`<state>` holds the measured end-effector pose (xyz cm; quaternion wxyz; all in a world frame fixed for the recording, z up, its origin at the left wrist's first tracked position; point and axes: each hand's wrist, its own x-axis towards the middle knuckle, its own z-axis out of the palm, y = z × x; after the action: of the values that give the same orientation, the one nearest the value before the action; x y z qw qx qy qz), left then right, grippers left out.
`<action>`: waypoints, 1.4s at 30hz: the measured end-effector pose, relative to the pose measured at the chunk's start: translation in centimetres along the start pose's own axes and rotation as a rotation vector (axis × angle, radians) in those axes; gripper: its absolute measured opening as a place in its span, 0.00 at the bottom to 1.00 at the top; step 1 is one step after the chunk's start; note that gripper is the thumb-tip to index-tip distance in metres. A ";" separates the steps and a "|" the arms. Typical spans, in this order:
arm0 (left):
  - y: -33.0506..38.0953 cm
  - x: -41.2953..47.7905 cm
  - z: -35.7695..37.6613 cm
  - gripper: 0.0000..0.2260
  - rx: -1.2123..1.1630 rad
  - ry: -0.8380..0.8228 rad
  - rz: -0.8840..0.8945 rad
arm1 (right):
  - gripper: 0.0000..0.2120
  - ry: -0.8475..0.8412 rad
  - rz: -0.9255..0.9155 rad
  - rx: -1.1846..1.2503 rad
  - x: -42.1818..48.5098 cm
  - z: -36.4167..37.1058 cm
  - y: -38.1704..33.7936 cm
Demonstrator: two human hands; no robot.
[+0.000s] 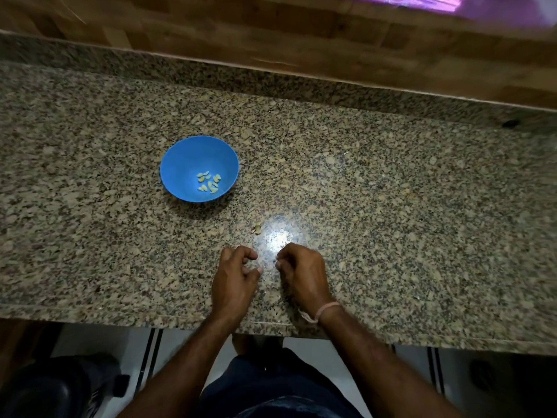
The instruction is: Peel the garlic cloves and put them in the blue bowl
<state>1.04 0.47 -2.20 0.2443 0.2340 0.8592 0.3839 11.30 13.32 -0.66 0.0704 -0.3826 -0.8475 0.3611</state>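
Seen from above, my two forearms reach forward over the near edge of a speckled granite counter (391, 206), with my dark trousers and the floor below.

My left hand (235, 279) and right hand (303, 274) sit side by side just past that edge, close together but apart. A pink thread (327, 309) circles the right wrist. All the fingers on both hands are curled inward, with the tips turned toward the gap between the hands. Whether either hand pinches a clove or a bit of skin I cannot tell; anything there is too small or hidden.

Just beyond the hands is a bright patch of glare, and beside it lies a pale scrap of garlic skin (257, 228).

Farther off and to the left stands the blue bowl (187, 155), upright, well apart from my hands. A small cluster of peeled cloves (209, 182) rests in its bottom. A wooden wall (301, 31) runs behind the counter.

The risks, as I judge them: my hands work near the edge, so a slippery clove could squirt out and drop to the floor. The mottled stone would hide a stray clove. Skin clinging to my fingers could end up in the bowl, and a careless reach could knock it.
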 end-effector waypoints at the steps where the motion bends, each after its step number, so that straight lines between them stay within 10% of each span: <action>1: 0.0 0.1 0.0 0.11 0.020 -0.008 0.003 | 0.06 -0.008 0.032 0.020 0.1 -0.1 -0.1; 17: 0.3 0.2 -0.5 0.10 0.091 -0.034 -0.001 | 0.13 -0.020 0.090 -0.210 0.7 0.6 -2.2; 27: 0.9 -0.1 0.4 0.03 -0.200 -0.042 -0.093 | 0.07 -0.191 0.402 0.790 -0.3 -0.9 -0.8; 37: 3.5 0.3 -0.5 0.09 -0.081 -0.052 -0.128 | 0.04 -0.065 0.114 0.518 -0.3 -1.2 -0.6; 42: 3.7 0.8 -1.0 0.06 0.115 0.024 0.046 | 0.08 -0.158 0.252 0.632 0.2 -1.8 -0.9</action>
<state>0.64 2.64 1.04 0.2115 0.2628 0.8770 0.3422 11.33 14.03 1.21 0.0743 -0.4142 -0.6428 0.6401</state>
